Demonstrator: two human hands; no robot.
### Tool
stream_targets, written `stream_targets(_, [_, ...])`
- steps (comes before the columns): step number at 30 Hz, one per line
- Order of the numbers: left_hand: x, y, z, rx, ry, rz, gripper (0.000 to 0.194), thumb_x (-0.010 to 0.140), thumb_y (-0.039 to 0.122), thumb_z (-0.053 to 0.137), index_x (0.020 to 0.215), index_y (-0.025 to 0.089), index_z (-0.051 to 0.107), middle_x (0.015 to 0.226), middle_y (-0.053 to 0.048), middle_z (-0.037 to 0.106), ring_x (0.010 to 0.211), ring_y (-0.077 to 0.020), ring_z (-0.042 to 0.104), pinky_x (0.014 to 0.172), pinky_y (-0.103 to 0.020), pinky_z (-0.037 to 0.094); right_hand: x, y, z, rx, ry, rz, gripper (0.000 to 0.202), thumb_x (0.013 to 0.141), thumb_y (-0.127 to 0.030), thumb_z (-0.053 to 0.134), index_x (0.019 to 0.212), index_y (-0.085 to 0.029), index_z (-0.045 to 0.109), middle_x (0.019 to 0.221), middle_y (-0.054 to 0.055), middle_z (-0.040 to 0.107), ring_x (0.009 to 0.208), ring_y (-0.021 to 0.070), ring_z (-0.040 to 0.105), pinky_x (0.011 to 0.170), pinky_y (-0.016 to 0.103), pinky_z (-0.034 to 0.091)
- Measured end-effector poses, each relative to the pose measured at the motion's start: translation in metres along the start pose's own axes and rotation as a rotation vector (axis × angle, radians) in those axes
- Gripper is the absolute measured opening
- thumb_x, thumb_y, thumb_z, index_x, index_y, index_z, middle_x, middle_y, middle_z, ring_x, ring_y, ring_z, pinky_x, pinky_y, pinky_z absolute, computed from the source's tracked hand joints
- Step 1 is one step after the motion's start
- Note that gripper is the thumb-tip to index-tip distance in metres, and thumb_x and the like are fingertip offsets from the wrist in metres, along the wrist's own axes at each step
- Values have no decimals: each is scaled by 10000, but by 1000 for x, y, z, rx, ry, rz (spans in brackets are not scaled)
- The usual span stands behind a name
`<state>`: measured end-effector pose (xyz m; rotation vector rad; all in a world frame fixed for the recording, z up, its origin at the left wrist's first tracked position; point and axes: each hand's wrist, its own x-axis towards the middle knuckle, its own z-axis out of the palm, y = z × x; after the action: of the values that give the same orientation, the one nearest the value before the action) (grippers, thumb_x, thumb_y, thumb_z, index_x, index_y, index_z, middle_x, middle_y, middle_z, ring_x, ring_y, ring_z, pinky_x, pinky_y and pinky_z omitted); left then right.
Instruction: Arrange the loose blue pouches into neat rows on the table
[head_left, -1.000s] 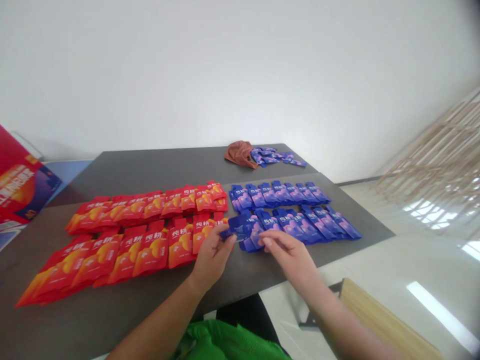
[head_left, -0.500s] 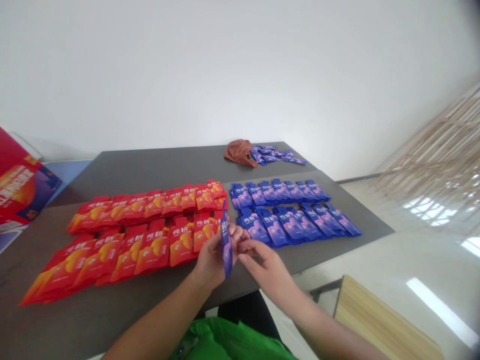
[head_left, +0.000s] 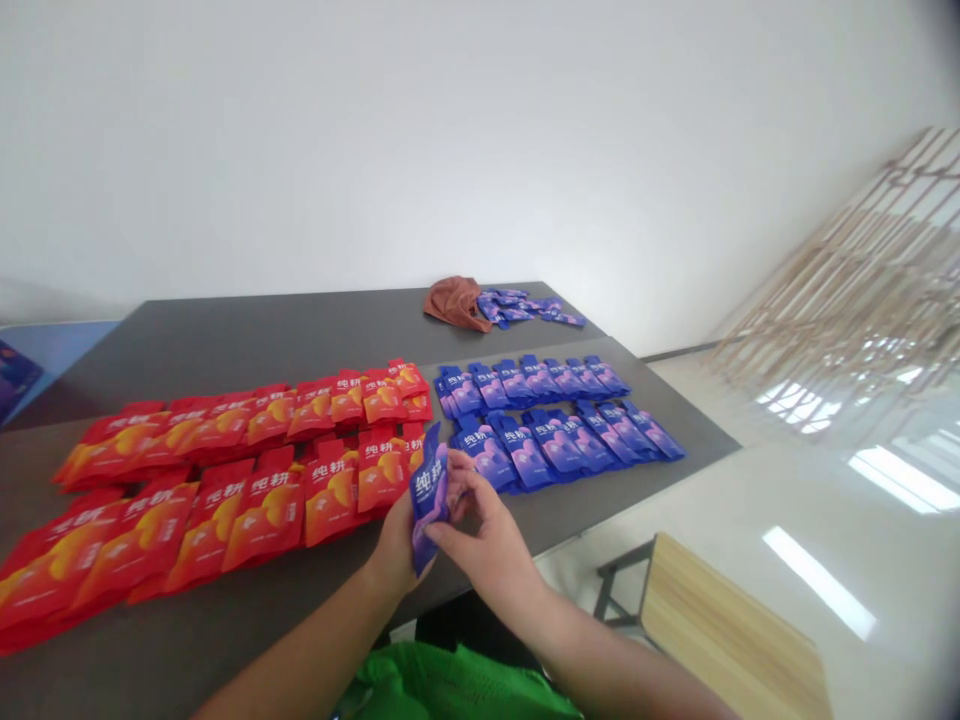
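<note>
Both hands hold one blue pouch (head_left: 428,492) upright above the near edge of the grey table (head_left: 247,345). My left hand (head_left: 395,545) grips it from behind and below. My right hand (head_left: 484,535) pinches its right side. Just beyond the hands lie two overlapping rows of blue pouches (head_left: 551,415) on the right. Two longer rows of red pouches (head_left: 217,465) stretch to the left, printed with white characters.
At the table's far right edge a rust-brown cloth (head_left: 454,300) lies beside a small heap of blue pouches (head_left: 529,306). A light wooden bench (head_left: 731,635) stands on the glossy floor to the right. A wooden slat frame (head_left: 862,290) leans at far right.
The blue pouch was picked off the near blue row, raised on edge, and now turns its printed face toward me. The camera has shifted right, so the red box at left is out of view.
</note>
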<state>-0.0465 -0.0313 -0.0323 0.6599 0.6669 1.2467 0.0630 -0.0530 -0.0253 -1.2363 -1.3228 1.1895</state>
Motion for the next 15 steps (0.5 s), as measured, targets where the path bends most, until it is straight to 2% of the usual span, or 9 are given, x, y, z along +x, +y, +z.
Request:
stream_targets(2, [-1, -1, -2, -11, 20, -26, 382, 703, 459, 689, 975, 192, 703, 1015, -70, 685, 1085, -288, 588, 968, -388, 448, -1, -2, 1, -48, -17, 23, 434, 661, -244, 724, 1070, -206, 583, 944, 13, 603, 833, 155, 522, 783, 289, 425])
stream_targets(6, [0, 0, -4, 30, 50, -58, 437, 647, 438, 753, 1006, 194, 710, 1023, -65, 698, 1037, -286, 614, 944, -390, 471, -6, -9, 0, 82, -73, 114, 232, 674, -282, 723, 842, -180, 600, 796, -10, 594, 744, 133, 515, 708, 260, 428])
stream_targets(9, [3, 1, 0, 46, 13, -37, 357, 744, 404, 696, 1051, 222, 686, 1023, -48, 686, 1007, -245, 619, 932, -376, 473, -3, -17, -18, 248, -134, 131, 205, 711, -308, 712, 821, -179, 595, 752, -20, 603, 695, 118, 535, 671, 242, 443])
stream_targets(11, [6, 2, 3, 55, -19, 25, 296, 827, 379, 618, 1073, 222, 670, 1022, -46, 667, 1023, -213, 598, 966, -364, 447, 8, -23, -49, 268, -49, 78, 231, 732, -344, 710, 867, -186, 611, 787, -13, 632, 700, 122, 563, 674, 244, 463])
stream_targets(13, [9, 2, 6, 56, -22, 78, 277, 858, 368, 582, 1070, 212, 667, 1012, -49, 649, 1031, -195, 574, 989, -357, 428, 27, -24, -92, 207, 159, -3, 299, 755, -390, 694, 978, -204, 622, 889, 6, 671, 753, 139, 606, 714, 263, 490])
stream_targets(15, [10, 2, 7, 43, -7, 78, 279, 857, 372, 582, 1066, 207, 667, 1011, -51, 635, 1033, -191, 560, 982, -356, 430, 49, -21, -141, 35, 325, -50, 434, 750, -421, 685, 1127, -226, 596, 960, 22, 690, 804, 169, 640, 750, 294, 511])
